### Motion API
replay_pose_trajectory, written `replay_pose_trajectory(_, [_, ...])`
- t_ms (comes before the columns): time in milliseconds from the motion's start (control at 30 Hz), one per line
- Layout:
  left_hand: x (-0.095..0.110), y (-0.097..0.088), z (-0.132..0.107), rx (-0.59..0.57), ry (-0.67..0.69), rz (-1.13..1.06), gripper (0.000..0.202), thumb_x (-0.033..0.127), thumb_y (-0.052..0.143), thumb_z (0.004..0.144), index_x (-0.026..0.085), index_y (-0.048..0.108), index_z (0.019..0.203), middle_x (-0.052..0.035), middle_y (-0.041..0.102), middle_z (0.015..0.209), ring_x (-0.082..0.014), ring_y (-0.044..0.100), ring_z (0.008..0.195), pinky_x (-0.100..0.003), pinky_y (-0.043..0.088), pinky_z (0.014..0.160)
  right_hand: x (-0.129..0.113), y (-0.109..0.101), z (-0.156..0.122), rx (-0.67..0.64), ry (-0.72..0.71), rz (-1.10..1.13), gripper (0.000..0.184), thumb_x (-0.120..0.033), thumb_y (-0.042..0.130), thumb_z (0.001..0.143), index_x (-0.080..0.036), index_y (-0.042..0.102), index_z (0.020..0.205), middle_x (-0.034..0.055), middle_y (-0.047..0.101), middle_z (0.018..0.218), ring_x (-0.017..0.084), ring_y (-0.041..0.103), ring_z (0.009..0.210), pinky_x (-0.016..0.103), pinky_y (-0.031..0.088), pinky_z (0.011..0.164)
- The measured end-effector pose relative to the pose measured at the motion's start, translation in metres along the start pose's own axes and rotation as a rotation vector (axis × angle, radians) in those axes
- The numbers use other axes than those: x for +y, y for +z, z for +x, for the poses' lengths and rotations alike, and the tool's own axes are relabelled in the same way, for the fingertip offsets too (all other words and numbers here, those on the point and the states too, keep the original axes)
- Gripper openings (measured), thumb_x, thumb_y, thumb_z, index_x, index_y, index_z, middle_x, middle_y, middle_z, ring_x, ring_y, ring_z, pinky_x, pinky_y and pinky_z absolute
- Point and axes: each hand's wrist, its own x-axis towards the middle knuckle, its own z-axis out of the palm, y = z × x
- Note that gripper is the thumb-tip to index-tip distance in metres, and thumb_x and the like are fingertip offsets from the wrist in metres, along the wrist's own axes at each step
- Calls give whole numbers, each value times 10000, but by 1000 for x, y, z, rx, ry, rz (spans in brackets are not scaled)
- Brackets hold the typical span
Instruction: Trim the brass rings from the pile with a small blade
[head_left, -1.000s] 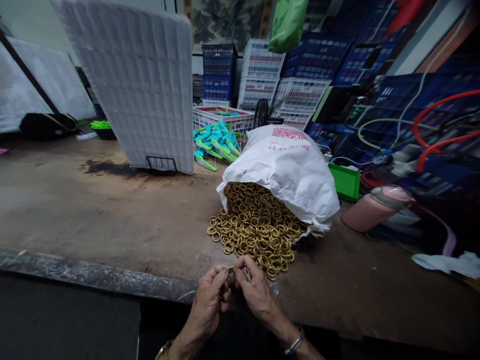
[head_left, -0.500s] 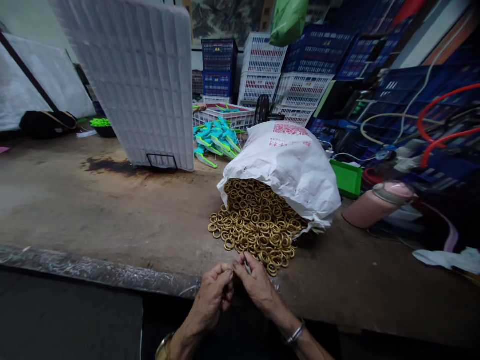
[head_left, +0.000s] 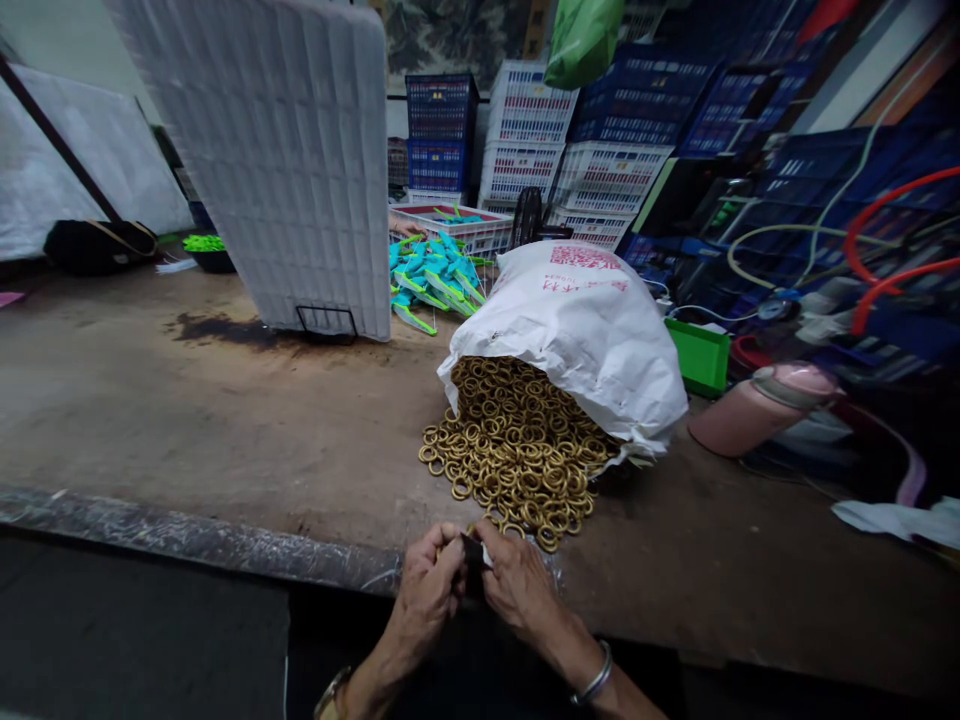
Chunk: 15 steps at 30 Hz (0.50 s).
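Observation:
Both hands are close together at the front edge of the table. My left hand (head_left: 430,582) is closed, thumb against bent fingers, at the left side of a small dark piece (head_left: 472,566) whose kind I cannot make out. My right hand (head_left: 519,582) is closed on the other side of it, and a small pale, shiny bit shows by its fingers. Just beyond the fingertips lies a heap of brass-coloured rings (head_left: 517,470). The rings spill from the mouth of a white woven sack (head_left: 577,320) lying on its side.
The brown tabletop (head_left: 225,430) stretches left. A tall white padded panel (head_left: 300,180) stands on it. Turquoise and green plastic pieces (head_left: 439,275) lie behind the sack. Right are a green tray (head_left: 699,358) and a pink bottle (head_left: 757,410). Stacked crates (head_left: 525,150) stand behind.
A dark piece now shows between my hands, where the fingertips met before. My right fingers have turned inward, and the thin dark tip seen above them is no longer visible.

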Motion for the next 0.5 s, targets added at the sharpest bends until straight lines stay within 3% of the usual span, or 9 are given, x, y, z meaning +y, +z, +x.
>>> replay_pose_trajectory(233, [-3,-4,-1,6,19,20,289,452,543,714,191,434,658,84,393,448,-46,289,364,-162,205,356,-1,1,2,-34,-31,-20,328,-60,387,636,-181,511,913,24,602,691,149,519,620,243,233,542])
replay_pose_trajectory(333, [4,-4,-14,-20,-57,4,264,435,535,727,199,428,675,80,399,462,-49,306,369,-157,192,350,4,6,6,-29,9,-61,319,-69,401,646,-175,502,930,33,608,706,155,529,634,245,231,540])
replay_pose_trajectory(500, [12,-12,-48,-222,-229,65,258,420,583,685,184,480,660,61,425,467,-46,322,370,-163,210,366,10,5,13,57,64,-92,328,-57,401,635,-177,488,928,25,595,698,159,546,651,239,266,573])
